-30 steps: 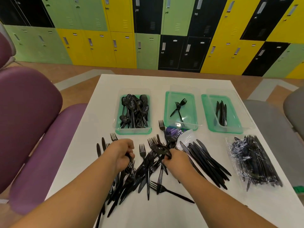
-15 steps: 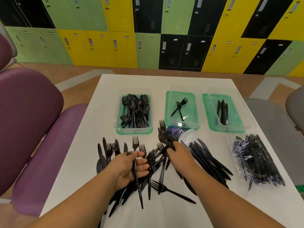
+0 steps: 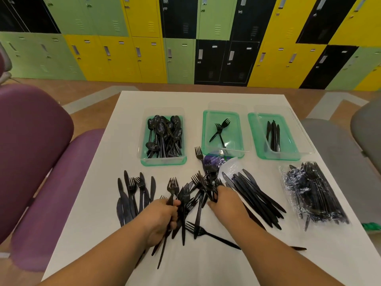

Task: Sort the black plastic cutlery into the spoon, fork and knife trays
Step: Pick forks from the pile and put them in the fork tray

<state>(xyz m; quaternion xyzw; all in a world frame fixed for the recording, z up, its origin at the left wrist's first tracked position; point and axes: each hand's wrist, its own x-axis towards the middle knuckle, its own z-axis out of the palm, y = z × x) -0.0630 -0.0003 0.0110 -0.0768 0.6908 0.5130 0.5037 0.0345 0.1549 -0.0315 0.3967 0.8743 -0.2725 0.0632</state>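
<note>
Three clear trays with green bases stand in a row across the white table (image 3: pixel 206 100). The left tray (image 3: pixel 144 157) is full of spoons, the middle tray (image 3: pixel 207 145) holds two forks, and the right tray (image 3: pixel 257 149) holds a few knives. A loose heap of black forks (image 3: pixel 198 195) lies in front of me. My left hand (image 3: pixel 160 219) grips a small bunch of forks by their handles, tines pointing away. My right hand (image 3: pixel 224 201) curls its fingers round forks in the heap. A single fork (image 3: pixel 210 234) lies nearest to me.
Knives and forks (image 3: pixel 134 195) lie at the left, a stack of knives (image 3: pixel 257 199) at the right. A sealed bag of cutlery (image 3: pixel 313 193) sits near the right edge, an opened wrapper (image 3: pixel 218 162) below the middle tray. Purple chairs (image 3: pixel 31 151) stand left, grey chairs (image 3: pixel 338 153) right.
My left hand lifted forks out of the left side of the heap and now holds them upright in a bunch. My right hand stays in the heap, gathering forks.
</note>
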